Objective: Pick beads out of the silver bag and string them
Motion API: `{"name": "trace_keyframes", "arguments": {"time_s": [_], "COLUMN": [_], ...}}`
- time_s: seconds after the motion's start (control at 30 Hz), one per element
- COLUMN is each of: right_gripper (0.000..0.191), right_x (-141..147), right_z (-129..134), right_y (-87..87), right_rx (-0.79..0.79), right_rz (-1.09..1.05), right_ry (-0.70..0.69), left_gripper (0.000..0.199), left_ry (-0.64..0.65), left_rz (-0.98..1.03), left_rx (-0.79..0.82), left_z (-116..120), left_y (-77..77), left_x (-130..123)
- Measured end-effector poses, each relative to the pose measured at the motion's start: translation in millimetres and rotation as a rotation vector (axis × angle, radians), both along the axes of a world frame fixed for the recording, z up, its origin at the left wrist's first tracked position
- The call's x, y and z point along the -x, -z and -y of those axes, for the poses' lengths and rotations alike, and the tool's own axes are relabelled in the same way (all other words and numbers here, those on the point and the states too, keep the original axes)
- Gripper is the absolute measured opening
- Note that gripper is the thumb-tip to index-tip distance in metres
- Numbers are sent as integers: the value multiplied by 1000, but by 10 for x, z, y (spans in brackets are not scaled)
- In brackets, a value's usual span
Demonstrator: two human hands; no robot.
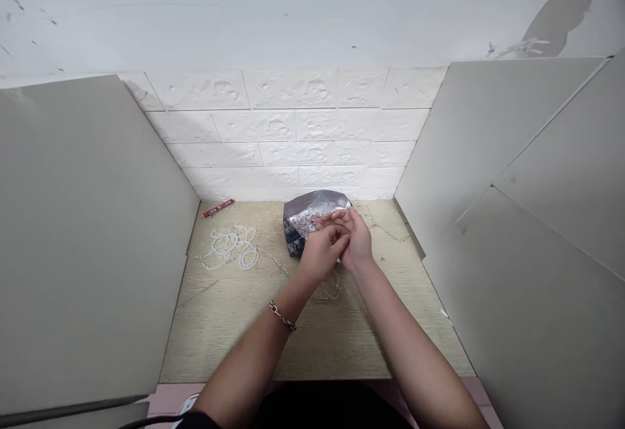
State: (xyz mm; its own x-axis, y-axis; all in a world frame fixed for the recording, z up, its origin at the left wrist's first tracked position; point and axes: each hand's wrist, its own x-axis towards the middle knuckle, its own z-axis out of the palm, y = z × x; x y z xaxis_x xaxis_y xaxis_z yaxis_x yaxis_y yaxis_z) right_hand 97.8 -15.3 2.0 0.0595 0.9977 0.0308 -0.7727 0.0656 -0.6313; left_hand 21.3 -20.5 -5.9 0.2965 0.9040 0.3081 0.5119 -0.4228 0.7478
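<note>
My left hand point(323, 248) is closed in a pinch, its thumb and fingertips pressed against the palm side of my right hand. Palm up, my right hand point(359, 240) curls its fingers toward the left; a thin dark line shows near the fingers, too fine to name. Both hands are at the front right of an open pouch point(294, 245), dark blue and patterned outside, with a silvery lining. Small red and clear beads point(307, 222) lie in it. A strand of small pale beads point(336, 289) loops on the table below my hands and runs left.
Coiled white bead strings point(234, 247) lie on the left of the wooden table point(336, 351). Behind them is a red packet point(219, 208). Thin thread with small beads point(385, 227) lies right of the pouch. Grey panels point(88, 234) flank both sides; a white brick-pattern wall point(278, 126) stands behind.
</note>
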Motion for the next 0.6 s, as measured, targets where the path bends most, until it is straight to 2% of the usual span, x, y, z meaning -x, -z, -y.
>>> {"name": "trace_keyframes", "arguments": {"time_s": [0.23, 0.4, 0.6], "right_gripper": [36, 36, 29], "right_x": [8, 5, -26], "right_z": [9, -4, -51], "right_y": [-19, -15, 30], "right_rx": [66, 98, 264], "right_rz": [-29, -67, -210], "right_ry": [57, 46, 55], "left_gripper": [21, 22, 26], "left_ry": [107, 133, 130], "left_rz": [-194, -224, -148], "left_rx": [-129, -167, -89], "left_z": [34, 14, 6], "left_y": [-72, -80, -71], "left_x": [23, 46, 50]}}
